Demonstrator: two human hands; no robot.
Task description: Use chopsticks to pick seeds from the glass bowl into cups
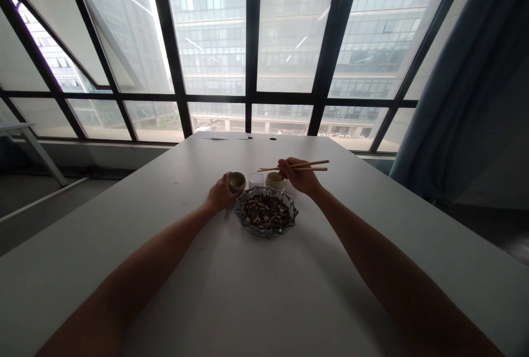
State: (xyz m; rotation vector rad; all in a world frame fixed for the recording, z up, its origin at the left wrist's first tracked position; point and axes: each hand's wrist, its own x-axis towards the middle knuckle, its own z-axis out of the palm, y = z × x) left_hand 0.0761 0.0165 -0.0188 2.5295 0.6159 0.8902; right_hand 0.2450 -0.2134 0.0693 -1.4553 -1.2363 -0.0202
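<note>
My left hand (222, 194) is closed around a small greenish cup (237, 182), its mouth tilted toward me. In my right hand (301, 176) is a pair of wooden chopsticks (311, 166), tips pointing left above the cups. A second, pale yellow-green cup (275, 181) stands below the chopsticks. Between the two cups sits a small clear container (255, 180). Nearer to me is a scalloped glass bowl (292, 223) filled with dark and striped pieces that look like sunflower seeds (266, 211). Whether the chopstick tips pinch anything is too small to tell.
Everything stands on a long white table (256, 296). Sheets of paper (223, 135) lie at its far edge, near a dark round hole (273, 139). Large framed windows rise behind it. A blue curtain (438, 103) hangs at the right, and another white table (41, 153) stands at the left.
</note>
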